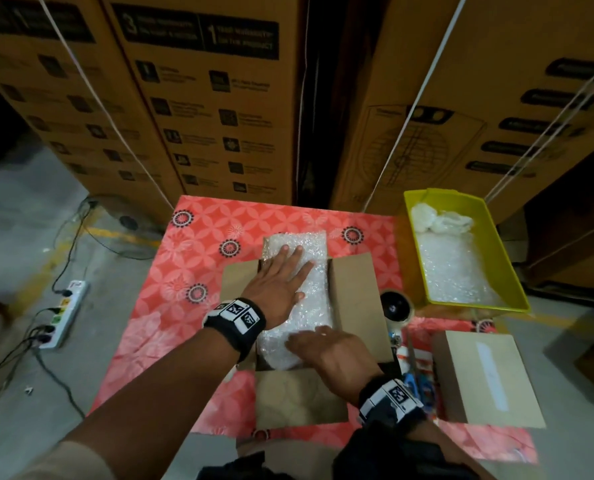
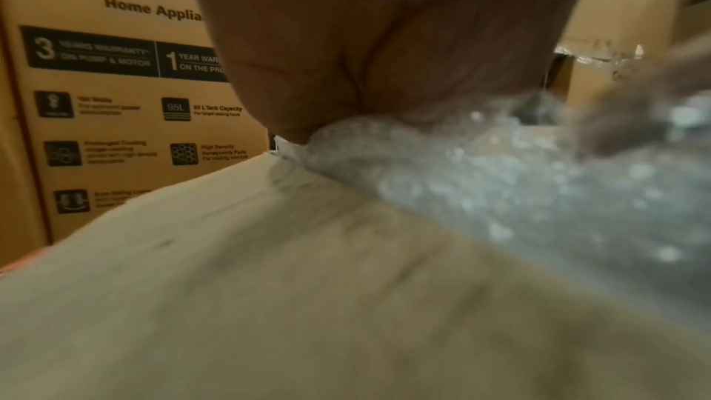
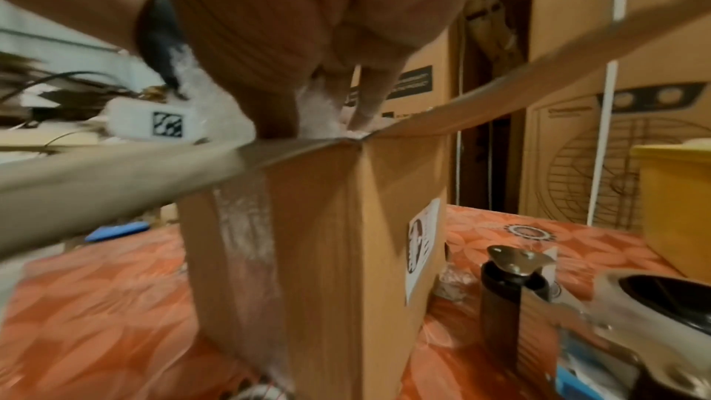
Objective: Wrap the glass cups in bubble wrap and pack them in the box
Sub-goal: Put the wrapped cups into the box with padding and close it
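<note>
An open cardboard box (image 1: pixel 354 299) stands on the red patterned table with its flaps spread. A sheet of bubble wrap (image 1: pixel 309 306) covers the box's opening and hides whatever lies under it; no glass cup shows. My left hand (image 1: pixel 281 271) lies flat on the far half of the sheet, fingers straight and spread. My right hand (image 1: pixel 326 348) presses on the near end of the sheet, fingers extended. In the left wrist view the palm (image 2: pixel 384 41) rests on the bubble wrap (image 2: pixel 500 187) beside a flap (image 2: pixel 269 269). The right wrist view shows the box corner (image 3: pixel 315 239) below the palm (image 3: pixel 307 11).
A yellow tray (image 1: pixel 510 282) with more bubble wrap sits at the right. A tape dispenser (image 1: pixel 396 306), scissors (image 1: pixel 417 382) and a closed small box (image 1: pixel 486 375) lie right of the open box. Tall cartons (image 1: pixel 202 98) stand behind; a power strip (image 1: pixel 63 313) lies on the floor.
</note>
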